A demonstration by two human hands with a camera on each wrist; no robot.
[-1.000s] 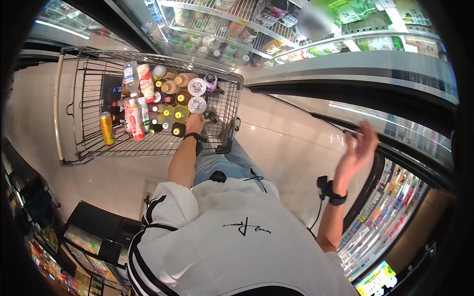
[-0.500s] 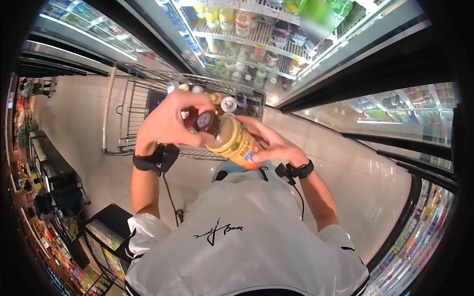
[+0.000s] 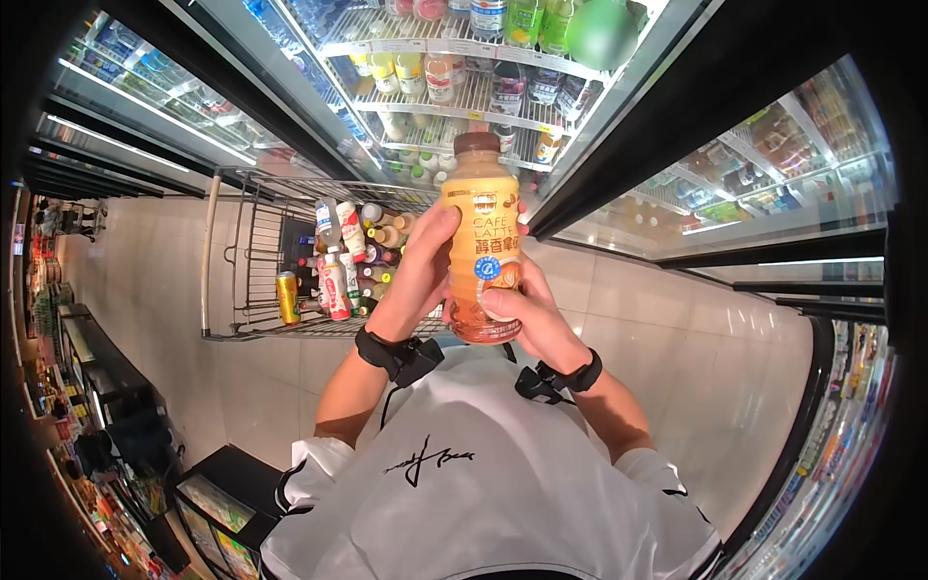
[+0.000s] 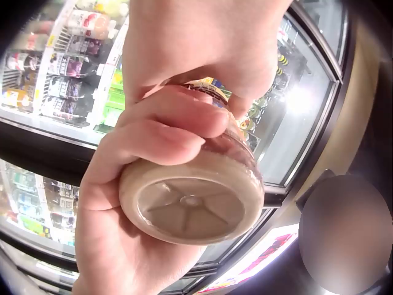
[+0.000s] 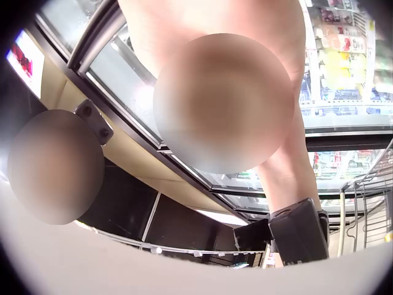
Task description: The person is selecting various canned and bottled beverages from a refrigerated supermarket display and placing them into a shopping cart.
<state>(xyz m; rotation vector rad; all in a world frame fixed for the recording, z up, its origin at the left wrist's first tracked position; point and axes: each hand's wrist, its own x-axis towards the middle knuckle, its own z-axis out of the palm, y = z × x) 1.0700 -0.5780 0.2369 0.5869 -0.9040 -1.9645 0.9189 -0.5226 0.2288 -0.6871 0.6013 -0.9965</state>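
A café latte bottle (image 3: 478, 261) with a brown cap and yellow-orange label is held up before the chest, label facing the head camera. My left hand (image 3: 418, 275) grips its left side, thumb along the label's edge. My right hand (image 3: 535, 311) holds the lower right side, its thumb pressed across the front near the base. In the left wrist view, the bottle's pale ribbed base (image 4: 191, 209) faces the camera, with curled fingers (image 4: 166, 123) of the right hand round it. A blurred patch hides the grip in the right wrist view.
Behind the bottle, at left, stands a wire shopping cart (image 3: 253, 327) holding many drink bottles and a gold can (image 3: 288, 298). An open fridge with shelves (image 3: 416, 104) of drinks is ahead. More glass fridge doors (image 3: 764, 164) line the right, and a black display case (image 3: 232, 493) stands at lower left.
The left hand has come up from the cart, and the right hand has moved in from the right. Both now hold the latte bottle, which has turned from tilted to upright; the left hand left its cap.
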